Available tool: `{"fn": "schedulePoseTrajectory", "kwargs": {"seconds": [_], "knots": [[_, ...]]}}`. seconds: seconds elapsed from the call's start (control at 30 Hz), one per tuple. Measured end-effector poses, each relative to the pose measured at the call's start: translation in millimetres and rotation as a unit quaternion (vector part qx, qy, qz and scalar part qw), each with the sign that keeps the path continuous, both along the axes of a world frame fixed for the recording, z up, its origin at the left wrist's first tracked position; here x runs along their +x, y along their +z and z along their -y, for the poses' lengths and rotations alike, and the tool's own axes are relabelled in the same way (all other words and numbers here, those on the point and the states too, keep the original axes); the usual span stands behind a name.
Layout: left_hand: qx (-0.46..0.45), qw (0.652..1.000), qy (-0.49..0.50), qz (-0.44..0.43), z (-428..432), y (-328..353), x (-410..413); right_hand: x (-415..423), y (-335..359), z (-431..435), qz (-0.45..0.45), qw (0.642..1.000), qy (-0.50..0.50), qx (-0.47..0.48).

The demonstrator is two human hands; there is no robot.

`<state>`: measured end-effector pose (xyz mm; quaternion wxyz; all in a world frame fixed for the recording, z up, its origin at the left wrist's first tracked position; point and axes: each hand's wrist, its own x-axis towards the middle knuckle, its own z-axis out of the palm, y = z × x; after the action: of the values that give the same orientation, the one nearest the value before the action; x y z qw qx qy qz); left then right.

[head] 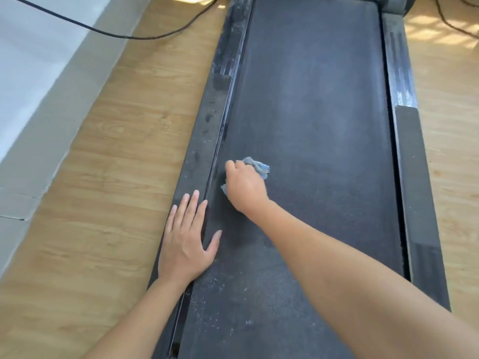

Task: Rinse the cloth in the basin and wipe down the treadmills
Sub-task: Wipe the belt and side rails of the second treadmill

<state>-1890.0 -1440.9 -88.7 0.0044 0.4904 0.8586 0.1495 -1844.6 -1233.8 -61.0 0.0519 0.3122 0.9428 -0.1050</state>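
Note:
A long dark treadmill belt [311,104] runs away from me, dusty and speckled with white flecks near the bottom. My right hand [245,187] grips a crumpled blue-grey cloth [259,165] and presses it on the belt close to its left edge. My left hand [186,239] lies flat with straight fingers on the treadmill's left side rail [204,120], its thumb reaching onto the belt. The basin is not in view.
Wooden floor [103,190] lies on both sides of the treadmill. A black cable [124,36] crosses the floor at the top left. A pale wall [31,73] stands on the left. The right side rail [404,81] shows white dust streaks.

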Motion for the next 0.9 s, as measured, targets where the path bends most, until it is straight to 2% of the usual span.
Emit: {"fn": "schedulePoseTrajectory", "kwargs": {"seconds": [0.1,0.23,0.43,0.57,0.63,0.77,0.9], "knots": [[0.009,1.000,0.014,0.014,2.8,-4.0,-3.6,-27.3,-1.7,37.1,-0.013,0.999,0.047,0.024],[0.017,1.000,0.006,0.000,8.1,-9.0,-5.0,21.1,-6.3,24.3,0.000,0.999,0.033,0.015],[-0.007,1.000,-0.007,0.001,5.4,-8.5,-2.6,189.2,-13.7,-32.2,0.011,0.993,-0.113,0.029],[-0.001,1.000,-0.010,0.011,2.7,-7.7,-0.5,315.9,-6.2,-58.6,0.037,0.954,-0.298,-0.005],[0.002,1.000,-0.014,0.013,1.1,-7.0,-0.3,342.7,1.1,-44.1,0.022,0.942,-0.335,-0.005],[0.028,0.999,-0.012,0.037,-0.7,-8.8,1.3,299.2,1.5,-9.7,-0.037,0.966,-0.252,-0.039],[0.082,0.992,0.011,0.099,-0.7,-9.7,-3.2,167.0,-23.5,25.3,-0.007,0.997,-0.077,0.007]]}}
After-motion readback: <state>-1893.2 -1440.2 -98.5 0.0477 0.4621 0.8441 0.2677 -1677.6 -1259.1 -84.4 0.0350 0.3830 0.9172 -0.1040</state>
